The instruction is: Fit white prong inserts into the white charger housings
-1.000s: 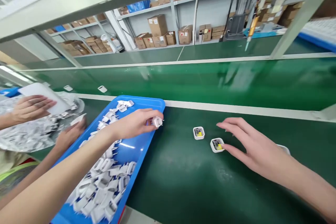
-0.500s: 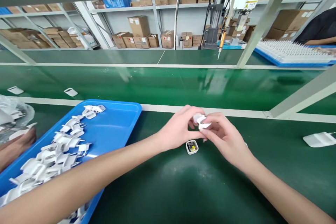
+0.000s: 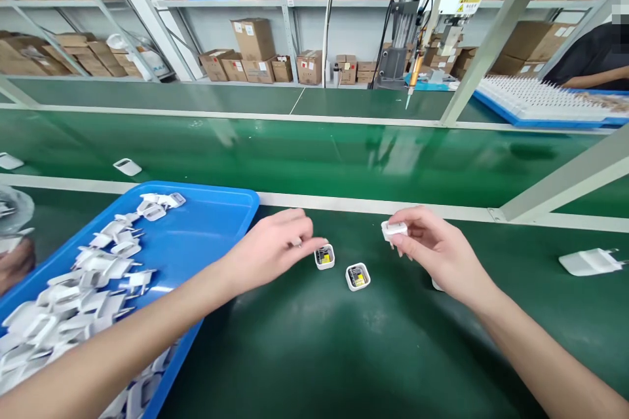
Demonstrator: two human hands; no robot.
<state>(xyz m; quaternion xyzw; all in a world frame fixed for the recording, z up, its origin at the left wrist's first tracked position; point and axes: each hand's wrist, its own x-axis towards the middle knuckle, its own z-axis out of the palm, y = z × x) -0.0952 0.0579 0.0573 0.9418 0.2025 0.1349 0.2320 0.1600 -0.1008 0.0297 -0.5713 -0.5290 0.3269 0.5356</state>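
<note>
My right hand (image 3: 428, 245) pinches a small white charger part (image 3: 394, 230) between thumb and fingertips, just above the bench. My left hand (image 3: 272, 250) is apart from it, fingers curled in and thumb stretched to the right. A tiny whitish spot shows at its curled fingers, too small to make out. By the left thumb tip sits an open white charger housing (image 3: 324, 257) with dark and yellow parts inside. A second open housing (image 3: 358, 277) of the same kind lies between my hands. Part of another white piece (image 3: 437, 285) peeks out below my right hand.
At left, a blue tray (image 3: 216, 216) holds many white charger shells with pins (image 3: 105, 268). A white plug charger (image 3: 592, 262) lies at right. Beyond the rail, a white cover (image 3: 128, 167) rests on the green belt (image 3: 275, 150). A co-worker's hand (image 3: 17, 265) is at far left.
My hands have come apart: the left has moved left, and the white part stays in the right. A second open housing now shows near my left thumb. The view has shifted slightly.
</note>
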